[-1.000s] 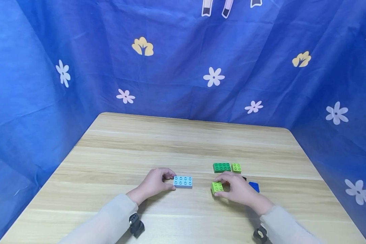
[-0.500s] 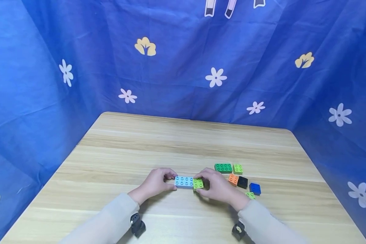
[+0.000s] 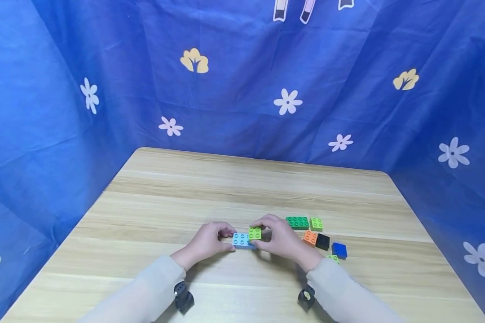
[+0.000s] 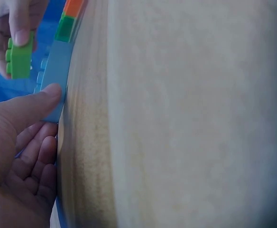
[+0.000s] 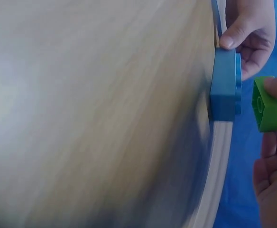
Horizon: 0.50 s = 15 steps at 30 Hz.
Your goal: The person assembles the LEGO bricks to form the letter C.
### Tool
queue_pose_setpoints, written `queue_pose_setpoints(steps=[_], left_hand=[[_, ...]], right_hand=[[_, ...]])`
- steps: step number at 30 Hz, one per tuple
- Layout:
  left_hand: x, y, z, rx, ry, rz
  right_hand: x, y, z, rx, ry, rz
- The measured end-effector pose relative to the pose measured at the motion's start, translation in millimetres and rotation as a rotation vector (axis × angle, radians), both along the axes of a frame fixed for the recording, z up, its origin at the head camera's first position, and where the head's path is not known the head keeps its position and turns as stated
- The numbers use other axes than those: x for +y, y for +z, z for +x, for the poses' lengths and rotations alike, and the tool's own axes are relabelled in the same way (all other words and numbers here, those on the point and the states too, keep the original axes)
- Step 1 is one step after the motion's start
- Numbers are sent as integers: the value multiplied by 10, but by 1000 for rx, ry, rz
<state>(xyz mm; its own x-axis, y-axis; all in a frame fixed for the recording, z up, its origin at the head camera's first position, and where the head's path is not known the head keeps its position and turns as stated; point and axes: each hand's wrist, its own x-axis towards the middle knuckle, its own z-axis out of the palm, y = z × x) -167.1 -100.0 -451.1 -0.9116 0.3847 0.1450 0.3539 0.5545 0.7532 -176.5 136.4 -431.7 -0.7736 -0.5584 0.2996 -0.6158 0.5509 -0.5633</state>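
Note:
A light blue building brick (image 3: 240,241) lies flat on the table, studs up. My left hand (image 3: 207,242) grips its left end between thumb and fingers; in the left wrist view the thumb presses on the brick's side (image 4: 55,66). Between the thumb and fingers of my right hand (image 3: 280,240) is a small lime green brick (image 3: 255,233). It is held over the right part of the blue brick, hiding some of its studs. The right wrist view shows a gap between the green brick (image 5: 269,105), with its hollow underside visible, and the blue brick's studs (image 5: 238,85).
Right of my right hand lie a dark green brick (image 3: 297,223), a lime brick (image 3: 316,224), an orange brick (image 3: 310,237), a black brick (image 3: 322,242) and a blue brick (image 3: 339,250). Another lime brick (image 3: 333,258) is partly hidden by the right arm. A blue curtain (image 3: 234,89) surrounds the table.
My right hand has carried the lime brick leftward from the right, first beside the light blue brick's right end, then up over it. The left hand has stayed on the light blue brick.

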Motion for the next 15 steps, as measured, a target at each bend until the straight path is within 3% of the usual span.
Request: queue_pose_setpoints(steps=[15], left_hand=[[-21, 21, -18, 24, -11, -12]], right_hand=[[-334, -38, -27, -43, 76, -82]])
